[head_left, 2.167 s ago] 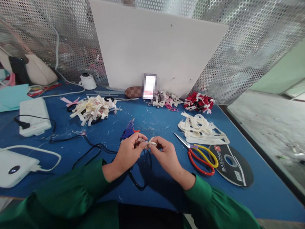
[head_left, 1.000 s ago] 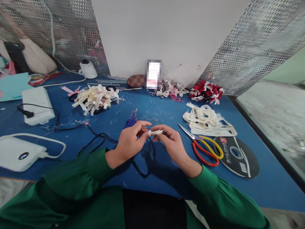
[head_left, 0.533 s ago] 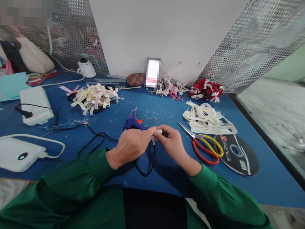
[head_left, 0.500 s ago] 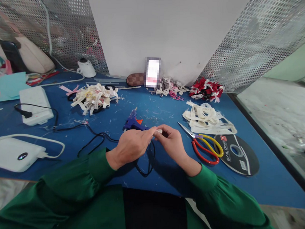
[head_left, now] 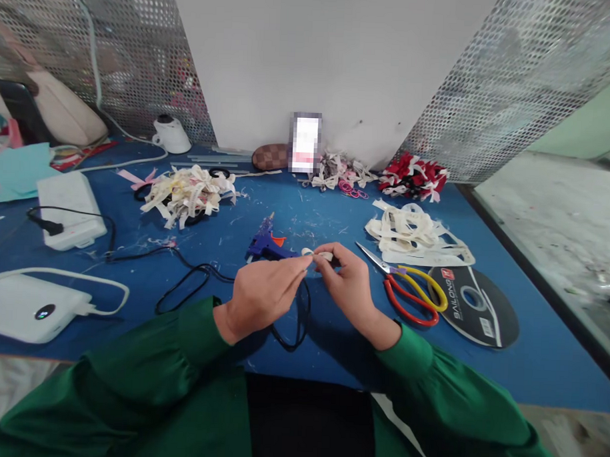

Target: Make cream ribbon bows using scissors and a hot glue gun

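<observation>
The ribbon piece (head_left: 325, 255) lies between both hands' fingertips; right hand (head_left: 347, 283) pinches it; left hand (head_left: 267, 290) touches it.

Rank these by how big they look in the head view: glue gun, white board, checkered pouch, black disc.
1. White board
2. Black disc
3. Glue gun
4. Checkered pouch, counting its visible part

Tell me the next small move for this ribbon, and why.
I'd probably press the ribbon flat with the left hand: it seems to curl up by those fingertips, while the right hand pinches it and could steady it.
</observation>
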Motion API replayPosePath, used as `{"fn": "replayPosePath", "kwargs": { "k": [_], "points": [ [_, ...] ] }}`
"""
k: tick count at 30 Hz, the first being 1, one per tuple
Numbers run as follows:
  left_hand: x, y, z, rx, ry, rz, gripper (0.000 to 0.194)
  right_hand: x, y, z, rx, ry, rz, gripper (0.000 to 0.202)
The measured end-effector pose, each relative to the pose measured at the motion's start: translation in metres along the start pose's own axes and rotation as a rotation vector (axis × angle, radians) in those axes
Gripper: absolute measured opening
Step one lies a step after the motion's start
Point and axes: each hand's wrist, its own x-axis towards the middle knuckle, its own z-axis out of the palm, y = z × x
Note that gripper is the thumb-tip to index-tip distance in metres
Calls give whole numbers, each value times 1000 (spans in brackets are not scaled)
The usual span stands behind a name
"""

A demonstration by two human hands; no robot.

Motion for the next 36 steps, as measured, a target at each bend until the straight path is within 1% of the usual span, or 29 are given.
{"fn": "replayPosePath", "kwargs": {
  "k": [2, 4, 5, 6, 8, 9, 11, 14, 16, 20, 23, 26, 31, 36],
  "points": [
    [6, 2, -1, -180, 49, -235, 23, 1, -2, 0, 133, -24, 92, 10],
    [13, 1, -1, -342, 60, -467, 34, 2, -5, 1, 239, -48, 143, 11],
    [16, 0, -1, -413, 36, -548, 38, 1, -6, 1, 268, -57, 145, 12],
    [19, -1, 0, -485, -9, -604, 37, 1, -7, 1, 283, -65, 138, 12],
    [22, -3, 0, -626, -94, -671, 31, 0, -9, 2, 286, -87, 116, 11],
    [23, -4, 1, -690, -119, -695, 28, -1, -9, 2, 288, -97, 109, 11],
    [23, -5, 1, -786, -128, -747, 24, -2, -9, 1, 307, -116, 105, 11],
    [23, -5, 1, -832, -119, -828, 21, -2, -10, 0, 330, -121, 89, 12],
    [24, -5, 1, -842, -129, -859, 20, 0, -11, -2, 301, -109, 51, 10],
    [25, -6, -1, -881, -177, -877, 21, 2, -12, -6, 215, -110, -40, 5],
    [26, -6, -3, -954, -210, -903, 21, 3, -11, -7, 196, -139, -60, 2],
    [27, -6, -4, -1030, -241, -946, 22, 3, -11, -9, 183, -136, -80, 2],
    [28, -5, -4, -1043, -247, -956, 24, 3, -12, -11, 183, -136, -169, 3],
    [26, -7, -2, -1118, -241, -995, 24, 4, -10, -10, 186, -203, -220, 9]
  ]
}}
